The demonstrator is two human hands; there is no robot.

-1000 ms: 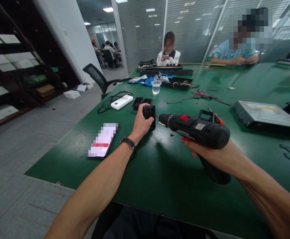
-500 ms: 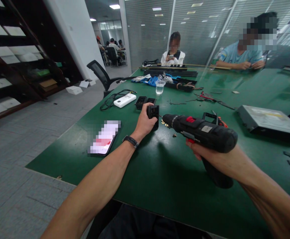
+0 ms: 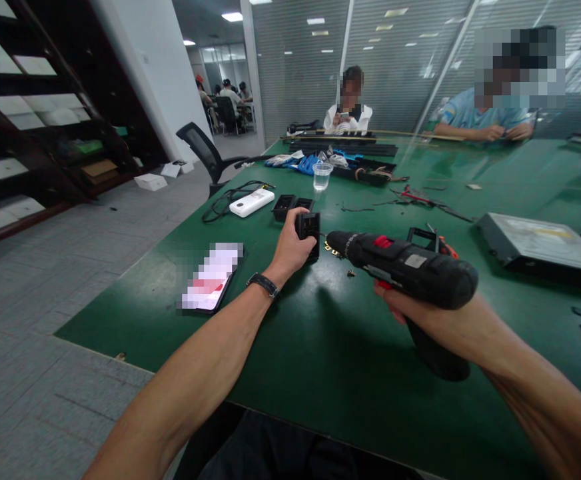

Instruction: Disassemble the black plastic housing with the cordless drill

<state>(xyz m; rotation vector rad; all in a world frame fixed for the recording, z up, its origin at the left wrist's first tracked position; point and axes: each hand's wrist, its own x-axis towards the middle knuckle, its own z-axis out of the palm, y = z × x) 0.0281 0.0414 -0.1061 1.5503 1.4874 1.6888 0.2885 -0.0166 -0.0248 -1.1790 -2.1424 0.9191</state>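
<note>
My left hand (image 3: 291,248) is closed around a black plastic box (image 3: 312,228) that stands on edge on the green table. My right hand (image 3: 420,301) grips a black cordless drill (image 3: 405,263) by its handle, with the forefinger by the red trigger. A thin bit runs left from the chuck to the box's face; whether its tip touches is too small to tell. Below the chuck lie small brass-coloured metal pieces (image 3: 331,250) and a little dark piece (image 3: 351,273). Right behind my left hand stand more black plastic boxes (image 3: 284,205).
A phone (image 3: 212,278) and a white power bank (image 3: 252,201) with a cable lie left. A clear cup (image 3: 322,176) stands farther back, near gloves (image 3: 306,163). At right are a metal case (image 3: 540,247) and a black frame (image 3: 423,239). Two people sit across the table (image 3: 270,360).
Both hands, the box and the drill keep almost the same positions. The whole view has shifted very slightly.
</note>
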